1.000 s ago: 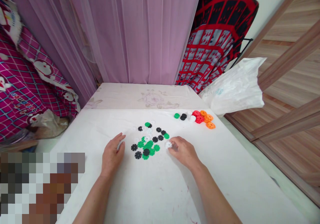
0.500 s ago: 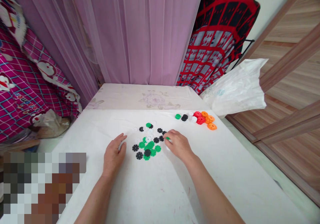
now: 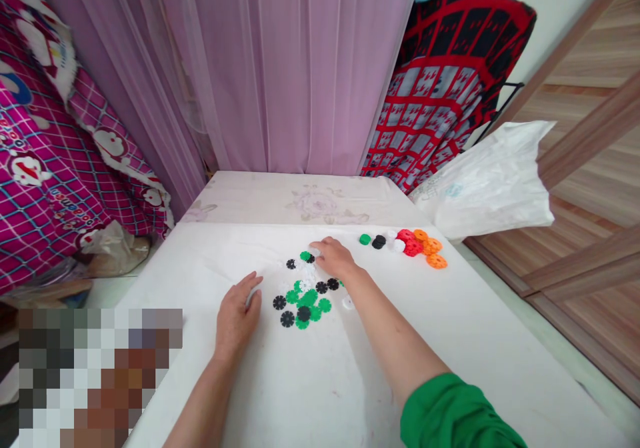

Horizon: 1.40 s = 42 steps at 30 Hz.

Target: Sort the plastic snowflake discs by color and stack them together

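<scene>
My left hand (image 3: 239, 315) rests on the white cloth left of the loose discs, thumb and fingers apart, holding nothing. My right hand (image 3: 335, 259) reaches over the far right side of the group, fingers stretched out and thumb apart, its fingertips close to white pieces. Below these lie notched plastic discs: several green discs (image 3: 310, 298), black discs (image 3: 287, 319) and white discs (image 3: 307, 272), some overlapping. A green disc (image 3: 305, 256) partly covers a black one near my right fingertips. My right wrist partly hides another green disc. A white disc (image 3: 347, 302) lies beside my right forearm.
Farther right on the table (image 3: 300, 381) sit grouped discs: a green pile (image 3: 365, 239), a black pile (image 3: 379, 242), white ones (image 3: 399, 246), red discs (image 3: 411, 243) and orange discs (image 3: 437, 261). A white plastic bag (image 3: 493, 181) stands at the right edge. A purple curtain (image 3: 285, 68) hangs behind.
My right hand has moved away and to the left, from the black discs toward the far white ones. The green disc it held now lies by its wrist. My left hand stays put.
</scene>
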### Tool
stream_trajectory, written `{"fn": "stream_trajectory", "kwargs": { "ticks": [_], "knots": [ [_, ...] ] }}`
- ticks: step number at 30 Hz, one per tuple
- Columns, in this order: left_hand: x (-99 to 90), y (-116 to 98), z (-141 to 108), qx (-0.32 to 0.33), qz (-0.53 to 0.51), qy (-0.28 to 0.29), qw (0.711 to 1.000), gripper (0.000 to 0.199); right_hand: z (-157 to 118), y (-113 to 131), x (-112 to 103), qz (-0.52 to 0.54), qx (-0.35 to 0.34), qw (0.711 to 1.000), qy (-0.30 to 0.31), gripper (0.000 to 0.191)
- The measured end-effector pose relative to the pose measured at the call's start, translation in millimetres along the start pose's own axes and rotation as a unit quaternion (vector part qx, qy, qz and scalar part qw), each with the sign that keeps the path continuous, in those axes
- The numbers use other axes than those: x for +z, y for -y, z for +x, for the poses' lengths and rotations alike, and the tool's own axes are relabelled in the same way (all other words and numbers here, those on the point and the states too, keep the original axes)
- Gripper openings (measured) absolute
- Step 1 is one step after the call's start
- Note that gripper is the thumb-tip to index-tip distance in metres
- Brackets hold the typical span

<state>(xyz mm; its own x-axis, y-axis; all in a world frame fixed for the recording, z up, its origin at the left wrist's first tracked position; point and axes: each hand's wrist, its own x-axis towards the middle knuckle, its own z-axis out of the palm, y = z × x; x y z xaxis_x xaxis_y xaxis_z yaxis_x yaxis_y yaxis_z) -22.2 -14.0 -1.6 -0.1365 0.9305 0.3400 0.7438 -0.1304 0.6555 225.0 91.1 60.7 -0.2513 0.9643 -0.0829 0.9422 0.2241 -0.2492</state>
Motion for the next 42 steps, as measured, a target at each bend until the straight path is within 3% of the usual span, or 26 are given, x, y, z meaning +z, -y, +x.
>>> {"fn": "stream_trajectory", "kwargs": {
  "ticks": [4, 10, 17, 20, 23, 37, 42],
  "knots": [
    [0.1, 0, 0, -0.001, -0.004, -0.002, 1.000, 0.035, 8, -5, -1, -0.004, 0.004, 1.000, 0.026, 0.031],
    [-1.1, -2, 0, 0.000, -0.002, 0.001, 1.000, 0.036, -4, -14, 3, 0.022, 0.032, 0.999, -0.017, 0.029],
    [-1.2, -1, 0, 0.008, 0.008, 0.006, 1.000, 0.037, -75, -49, -6, 0.181, 0.062, 0.974, -0.120, 0.038],
    [-0.9, 0, 0, 0.008, 0.010, 0.006, 1.000, 0.037, -107, -51, 5, 0.197, 0.045, 0.973, -0.115, 0.041],
    [-1.4, 1, 1, 0.006, 0.008, 0.008, 1.000, 0.037, -123, -46, 17, 0.189, 0.026, 0.976, -0.104, 0.042],
    [-0.5, 2, 1, 0.014, 0.009, 0.004, 1.000, 0.037, -125, -30, 8, 0.079, -0.007, 0.994, -0.076, 0.038],
    [-0.6, 1, 1, 0.011, 0.012, 0.004, 1.000, 0.036, -98, -16, -2, 0.083, -0.072, 0.989, -0.096, 0.023]
  ]
}}
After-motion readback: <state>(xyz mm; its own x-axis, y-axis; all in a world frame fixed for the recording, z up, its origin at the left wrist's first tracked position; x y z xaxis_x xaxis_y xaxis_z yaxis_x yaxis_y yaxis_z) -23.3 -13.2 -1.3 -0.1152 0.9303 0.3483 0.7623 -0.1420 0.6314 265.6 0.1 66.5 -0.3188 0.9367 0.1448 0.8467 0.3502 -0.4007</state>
